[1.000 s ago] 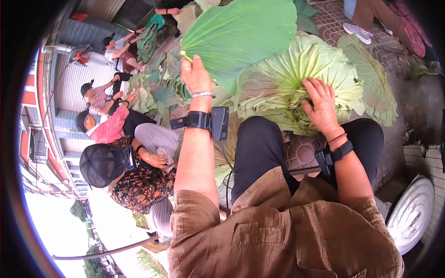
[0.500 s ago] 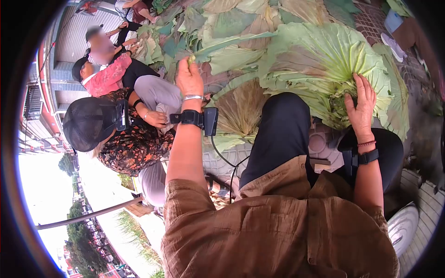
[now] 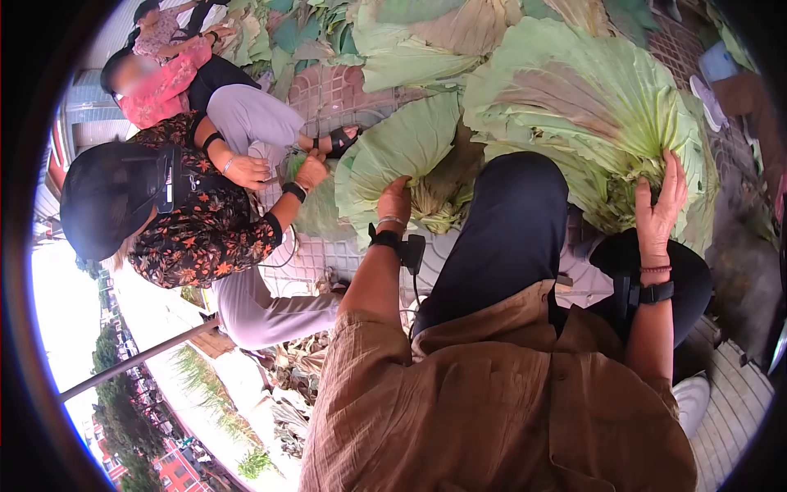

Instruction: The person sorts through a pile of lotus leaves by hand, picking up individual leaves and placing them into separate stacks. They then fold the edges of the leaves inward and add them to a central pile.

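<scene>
My left hand (image 3: 395, 201) is closed on the gathered base of a large pale green lotus leaf (image 3: 402, 148). That leaf is spread like a fan over a small pile with a brown leaf (image 3: 447, 184), left of my knee. On the right, a thicker stack of fanned lotus leaves (image 3: 590, 90), green with a brownish patch, lies beyond my knees. My right hand (image 3: 662, 201) rests against the bunched stem ends (image 3: 627, 189) of this stack, fingers stretched and thumb apart. The palm side is partly hidden.
To my left a person in a black cap (image 3: 111, 201) sits close, their hands (image 3: 246, 172) near my pile. Other people sit farther back. More leaves (image 3: 434, 41) cover the paving at the far side. Dry scraps (image 3: 295, 385) lie at lower left.
My left hand has come down toward me from its raised position with a leaf, onto the left pile. My right hand stays at the right stack. The neighbour's hands have moved apart from my arm.
</scene>
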Action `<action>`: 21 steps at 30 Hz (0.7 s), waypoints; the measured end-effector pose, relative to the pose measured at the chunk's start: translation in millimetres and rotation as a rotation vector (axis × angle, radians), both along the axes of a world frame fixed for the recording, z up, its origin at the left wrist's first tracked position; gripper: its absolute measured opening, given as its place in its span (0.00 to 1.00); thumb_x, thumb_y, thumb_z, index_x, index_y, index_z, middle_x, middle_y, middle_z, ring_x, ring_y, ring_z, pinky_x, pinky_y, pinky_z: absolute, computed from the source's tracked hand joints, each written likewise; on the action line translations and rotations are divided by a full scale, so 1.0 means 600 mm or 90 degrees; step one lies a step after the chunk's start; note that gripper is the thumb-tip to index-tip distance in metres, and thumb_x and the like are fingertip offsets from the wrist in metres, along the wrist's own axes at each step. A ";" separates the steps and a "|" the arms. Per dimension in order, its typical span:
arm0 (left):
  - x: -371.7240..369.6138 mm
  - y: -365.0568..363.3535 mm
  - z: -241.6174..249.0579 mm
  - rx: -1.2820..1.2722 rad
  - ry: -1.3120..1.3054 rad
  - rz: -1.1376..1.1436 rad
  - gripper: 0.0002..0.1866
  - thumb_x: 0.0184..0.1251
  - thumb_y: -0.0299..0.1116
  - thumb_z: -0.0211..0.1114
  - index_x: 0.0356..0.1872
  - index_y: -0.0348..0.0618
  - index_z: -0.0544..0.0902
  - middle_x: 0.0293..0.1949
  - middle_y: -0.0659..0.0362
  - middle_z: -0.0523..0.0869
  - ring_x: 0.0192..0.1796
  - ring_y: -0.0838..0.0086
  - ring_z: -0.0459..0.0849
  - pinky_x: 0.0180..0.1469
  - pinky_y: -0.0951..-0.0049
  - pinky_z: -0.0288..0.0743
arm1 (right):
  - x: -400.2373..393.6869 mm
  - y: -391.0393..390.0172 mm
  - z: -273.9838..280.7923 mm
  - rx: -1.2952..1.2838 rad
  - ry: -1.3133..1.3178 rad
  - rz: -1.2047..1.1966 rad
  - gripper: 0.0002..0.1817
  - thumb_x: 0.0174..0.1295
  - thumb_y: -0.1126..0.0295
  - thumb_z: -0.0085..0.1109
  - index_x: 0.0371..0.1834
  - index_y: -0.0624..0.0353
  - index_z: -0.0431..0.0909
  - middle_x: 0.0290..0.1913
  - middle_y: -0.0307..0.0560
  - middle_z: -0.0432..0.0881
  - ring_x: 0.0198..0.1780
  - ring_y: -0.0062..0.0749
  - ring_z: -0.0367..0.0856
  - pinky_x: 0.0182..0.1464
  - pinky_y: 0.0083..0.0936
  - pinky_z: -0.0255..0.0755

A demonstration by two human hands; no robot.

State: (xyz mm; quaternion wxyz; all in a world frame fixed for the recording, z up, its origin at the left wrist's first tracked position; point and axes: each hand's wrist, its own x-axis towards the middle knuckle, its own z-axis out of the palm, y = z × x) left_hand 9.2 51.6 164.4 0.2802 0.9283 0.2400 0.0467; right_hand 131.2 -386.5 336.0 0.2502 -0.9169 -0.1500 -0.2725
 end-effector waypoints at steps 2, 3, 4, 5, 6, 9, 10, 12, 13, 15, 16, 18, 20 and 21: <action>0.002 -0.003 -0.017 -0.018 0.006 0.017 0.14 0.59 0.30 0.56 0.46 0.52 0.81 0.43 0.48 0.83 0.47 0.53 0.80 0.50 0.60 0.74 | 0.002 0.000 -0.008 0.006 0.005 0.002 0.30 0.54 0.69 0.55 0.65 0.56 0.65 0.62 0.53 0.67 0.64 0.47 0.62 0.67 0.41 0.50; 0.004 -0.006 -0.026 -0.032 0.008 0.032 0.14 0.59 0.30 0.56 0.45 0.52 0.82 0.43 0.48 0.83 0.48 0.54 0.80 0.50 0.60 0.74 | 0.004 -0.001 -0.013 0.008 0.005 0.001 0.30 0.54 0.69 0.55 0.65 0.57 0.65 0.62 0.54 0.67 0.64 0.47 0.62 0.67 0.41 0.50; 0.003 -0.008 -0.034 -0.036 0.008 0.033 0.14 0.59 0.30 0.56 0.45 0.52 0.82 0.43 0.48 0.83 0.48 0.54 0.80 0.50 0.60 0.74 | 0.006 -0.003 -0.016 0.010 0.004 0.000 0.30 0.54 0.69 0.54 0.65 0.57 0.65 0.62 0.54 0.67 0.64 0.48 0.62 0.67 0.41 0.50; 0.003 -0.007 -0.043 -0.027 0.013 0.021 0.13 0.59 0.30 0.56 0.45 0.52 0.82 0.43 0.49 0.83 0.47 0.54 0.81 0.50 0.60 0.74 | 0.008 -0.003 -0.017 0.007 0.003 0.000 0.30 0.54 0.69 0.54 0.65 0.57 0.65 0.62 0.54 0.67 0.64 0.48 0.62 0.67 0.41 0.50; 0.004 -0.007 -0.053 -0.018 0.019 0.008 0.13 0.59 0.30 0.56 0.44 0.52 0.82 0.43 0.49 0.84 0.47 0.54 0.81 0.50 0.60 0.74 | 0.007 -0.002 -0.018 0.003 0.004 -0.003 0.31 0.54 0.68 0.54 0.65 0.57 0.64 0.62 0.54 0.67 0.64 0.48 0.62 0.67 0.41 0.50; -0.004 -0.014 -0.064 -0.069 0.066 0.030 0.13 0.58 0.29 0.56 0.43 0.52 0.83 0.42 0.50 0.84 0.47 0.54 0.81 0.50 0.61 0.74 | 0.008 -0.003 -0.022 -0.005 0.006 -0.004 0.31 0.55 0.68 0.54 0.65 0.58 0.64 0.62 0.54 0.67 0.64 0.47 0.62 0.67 0.41 0.50; -0.003 -0.013 -0.067 -0.070 0.067 0.031 0.13 0.58 0.29 0.56 0.43 0.52 0.83 0.42 0.50 0.84 0.47 0.54 0.81 0.50 0.61 0.74 | 0.009 -0.003 -0.023 -0.005 0.003 -0.004 0.30 0.55 0.68 0.54 0.65 0.58 0.64 0.62 0.54 0.67 0.65 0.47 0.62 0.67 0.41 0.50; 0.005 -0.001 -0.071 0.009 0.021 -0.045 0.14 0.56 0.27 0.56 0.43 0.52 0.83 0.42 0.52 0.84 0.49 0.55 0.80 0.52 0.61 0.73 | 0.010 -0.001 -0.022 -0.004 0.001 0.004 0.30 0.55 0.68 0.53 0.65 0.58 0.64 0.63 0.54 0.66 0.65 0.47 0.62 0.67 0.41 0.50; 0.013 0.006 -0.079 0.009 0.021 -0.043 0.14 0.56 0.27 0.56 0.43 0.52 0.83 0.42 0.52 0.84 0.49 0.55 0.80 0.52 0.61 0.73 | 0.012 -0.002 -0.028 0.000 -0.005 0.009 0.30 0.55 0.67 0.53 0.65 0.58 0.64 0.63 0.54 0.66 0.65 0.48 0.62 0.67 0.41 0.50; 0.035 0.014 -0.029 0.097 -0.058 -0.072 0.14 0.56 0.24 0.56 0.42 0.51 0.83 0.43 0.53 0.83 0.50 0.55 0.78 0.53 0.61 0.72 | 0.012 -0.002 -0.026 -0.003 -0.002 0.008 0.30 0.55 0.67 0.53 0.65 0.59 0.64 0.63 0.54 0.66 0.65 0.48 0.61 0.67 0.41 0.50; 0.049 0.020 -0.004 0.096 -0.057 -0.070 0.14 0.56 0.24 0.56 0.42 0.51 0.83 0.43 0.53 0.83 0.50 0.55 0.78 0.53 0.61 0.72 | 0.012 -0.002 -0.027 -0.004 -0.002 0.006 0.31 0.55 0.67 0.53 0.65 0.59 0.63 0.63 0.54 0.66 0.65 0.48 0.61 0.67 0.41 0.50; 0.070 0.029 0.043 0.203 -0.197 -0.102 0.17 0.51 0.21 0.58 0.42 0.48 0.83 0.44 0.51 0.82 0.51 0.55 0.77 0.55 0.61 0.70 | 0.011 -0.002 -0.025 -0.007 0.001 0.005 0.30 0.55 0.67 0.53 0.65 0.59 0.63 0.63 0.54 0.66 0.65 0.48 0.61 0.67 0.41 0.50; 0.072 0.023 0.065 0.219 -0.230 -0.104 0.17 0.51 0.21 0.57 0.43 0.48 0.83 0.45 0.51 0.82 0.52 0.54 0.77 0.55 0.60 0.70 | 0.012 -0.002 -0.031 -0.008 0.002 0.002 0.30 0.56 0.67 0.53 0.65 0.59 0.63 0.63 0.54 0.66 0.65 0.48 0.61 0.67 0.41 0.50; 0.070 0.022 0.073 0.234 -0.264 -0.109 0.18 0.51 0.20 0.57 0.43 0.48 0.83 0.46 0.51 0.82 0.52 0.53 0.76 0.55 0.59 0.70 | 0.012 -0.002 -0.030 -0.016 0.002 -0.005 0.30 0.56 0.67 0.53 0.65 0.59 0.63 0.63 0.54 0.66 0.65 0.48 0.61 0.67 0.41 0.50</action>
